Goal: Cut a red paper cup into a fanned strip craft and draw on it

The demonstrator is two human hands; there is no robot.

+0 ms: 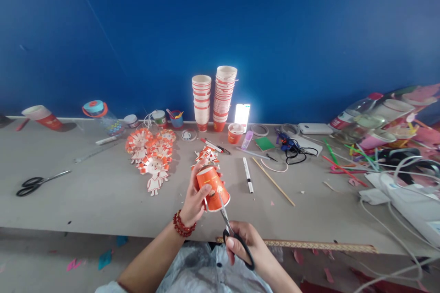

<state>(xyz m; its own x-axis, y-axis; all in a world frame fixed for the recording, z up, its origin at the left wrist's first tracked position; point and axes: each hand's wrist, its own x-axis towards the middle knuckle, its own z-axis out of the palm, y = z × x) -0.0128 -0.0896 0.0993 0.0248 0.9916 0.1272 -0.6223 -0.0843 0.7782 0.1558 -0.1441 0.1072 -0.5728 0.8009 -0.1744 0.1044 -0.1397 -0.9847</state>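
Note:
My left hand is wrapped round an orange paper cup, which is tilted with its white rim toward me. The thumb presses on the cup's printed side. In my right hand is a pair of scissors with black handles, the fingers through the loops. Its blades reach up to the cup's wall near the rim. Just behind the cup lies a small pile of cut orange and white paper pieces. To its left are several paper-cup dolls with fringed orange manes.
Two tall stacks of paper cups stand by the wall, beside a lit phone. A marker and a wooden stick lie right of my hands. Other scissors lie far left. Cables and a power strip crowd the right.

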